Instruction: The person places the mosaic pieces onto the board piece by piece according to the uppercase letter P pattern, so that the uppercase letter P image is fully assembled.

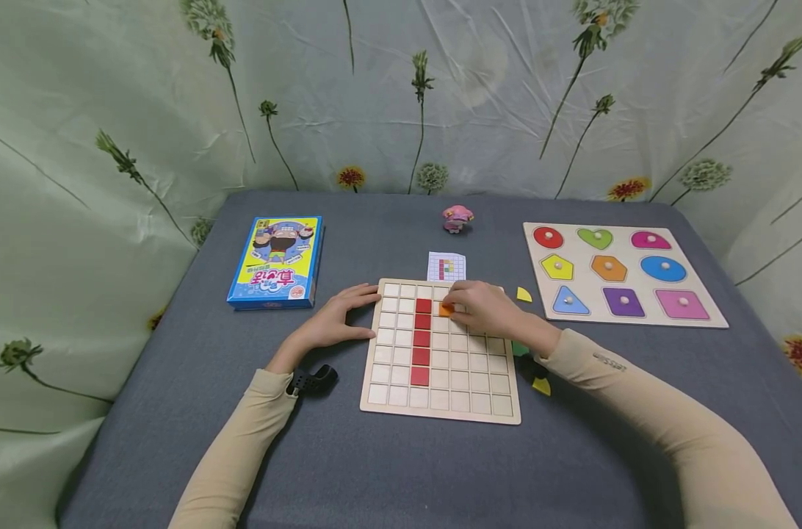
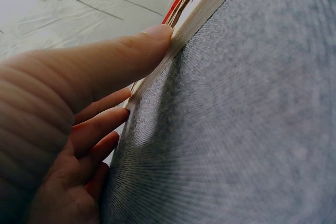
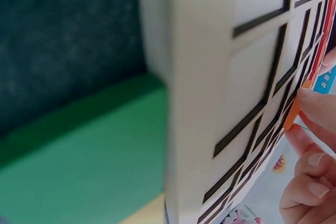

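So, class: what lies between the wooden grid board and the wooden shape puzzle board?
In the head view, a small yellow foam piece lies on the grey cloth between the grid board and the shape puzzle board.

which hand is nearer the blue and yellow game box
Left. The left hand rests on the wooden grid board's left edge, beside the blue and yellow game box; the right hand is further right, pinching an orange tile.
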A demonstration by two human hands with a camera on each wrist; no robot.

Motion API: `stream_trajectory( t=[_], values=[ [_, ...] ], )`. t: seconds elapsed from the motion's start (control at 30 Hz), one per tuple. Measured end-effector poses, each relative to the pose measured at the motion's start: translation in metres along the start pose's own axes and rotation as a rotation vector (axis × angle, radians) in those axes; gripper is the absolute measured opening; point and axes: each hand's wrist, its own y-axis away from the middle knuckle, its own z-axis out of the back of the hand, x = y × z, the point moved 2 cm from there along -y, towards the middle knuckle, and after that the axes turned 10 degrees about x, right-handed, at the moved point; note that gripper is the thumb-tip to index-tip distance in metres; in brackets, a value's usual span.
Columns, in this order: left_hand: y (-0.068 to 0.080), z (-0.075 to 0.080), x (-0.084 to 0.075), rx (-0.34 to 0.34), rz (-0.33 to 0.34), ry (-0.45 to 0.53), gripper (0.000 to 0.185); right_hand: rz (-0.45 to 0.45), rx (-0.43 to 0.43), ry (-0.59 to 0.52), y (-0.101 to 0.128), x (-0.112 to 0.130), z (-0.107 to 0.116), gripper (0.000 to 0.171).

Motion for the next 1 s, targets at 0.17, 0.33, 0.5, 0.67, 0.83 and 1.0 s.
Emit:
stream_trajectory(
  t=[0.17,0.33,0.5,0.67,0.83,1.0],
  values=[
    [0.0,0.0,0.0,-0.004,0.0,0.003,0.068,0.035,-0.014,0.007,-0.005,0.0,0.001,0.017],
    [0.0,0.001,0.001,-0.008,0.001,0.004,0.068,0.041,-0.016,0.021,-0.008,-0.001,0.002,0.017],
    [-0.001,0.001,0.001,-0.004,0.014,0.004,0.068,0.033,-0.004,0.01,-0.011,0.0,0.002,0.017],
    [-0.001,0.001,0.0,0.001,0.023,0.007,0.068,0.056,-0.021,0.005,-0.013,0.0,0.002,0.016],
    [-0.002,-0.001,0.001,0.003,0.02,0.008,0.068,0.063,-0.022,-0.008,-0.011,-0.001,0.002,0.016],
    [-0.001,-0.001,0.002,0.001,0.021,0.006,0.068,0.069,-0.008,-0.02,-0.007,0.0,0.005,0.017]
  ],
)
